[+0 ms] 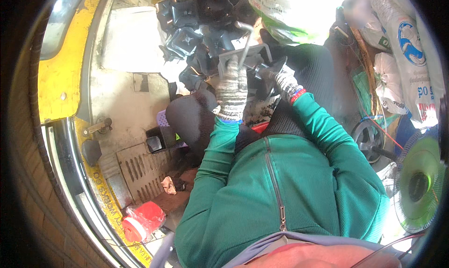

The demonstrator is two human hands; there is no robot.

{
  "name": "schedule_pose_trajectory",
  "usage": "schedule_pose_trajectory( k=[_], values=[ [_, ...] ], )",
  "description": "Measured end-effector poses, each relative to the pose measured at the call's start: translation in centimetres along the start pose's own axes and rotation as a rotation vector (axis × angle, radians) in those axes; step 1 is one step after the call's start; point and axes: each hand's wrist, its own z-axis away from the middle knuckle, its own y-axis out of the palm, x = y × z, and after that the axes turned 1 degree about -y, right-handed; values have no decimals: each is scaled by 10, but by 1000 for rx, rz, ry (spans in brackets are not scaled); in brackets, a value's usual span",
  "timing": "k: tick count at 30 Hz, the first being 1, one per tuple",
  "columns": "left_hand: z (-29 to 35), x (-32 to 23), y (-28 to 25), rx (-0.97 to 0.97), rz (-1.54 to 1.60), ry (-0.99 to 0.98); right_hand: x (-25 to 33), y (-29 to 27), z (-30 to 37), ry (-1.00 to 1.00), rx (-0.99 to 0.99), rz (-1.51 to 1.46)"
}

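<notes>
Both my hands wear grey-and-white striped knit gloves and are raised over my lap. My left hand (232, 91) is closed around a bent metal rod (245, 50), which sticks up past the fingers and hooks over at its top. Just to the right, my right hand (286, 82) grips a dark plastic part (267, 75), partly hidden by the glove. Between and behind the hands is a grey open-frame piece (258, 51); what bears it cannot be made out. A heap of black moulded parts (186, 41) lies beyond my left hand.
A yellow-framed machine (61, 80) runs along the left side. A red-and-white container (144, 219) stands at lower left. To the right are a green fan (418, 186), a dark wheel (369, 139) and printed white sacks (411, 48). A small black box (156, 140) sits beside my left knee.
</notes>
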Motion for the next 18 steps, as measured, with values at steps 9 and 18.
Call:
schedule_pose_trajectory(
  k=[9,18],
  values=[
    [58,42,81,799,-249,-301,65,2,49,-81,-41,-409],
    [68,90,59,-5,728,-652,48,9,6,288,-77,-664]
  ],
)
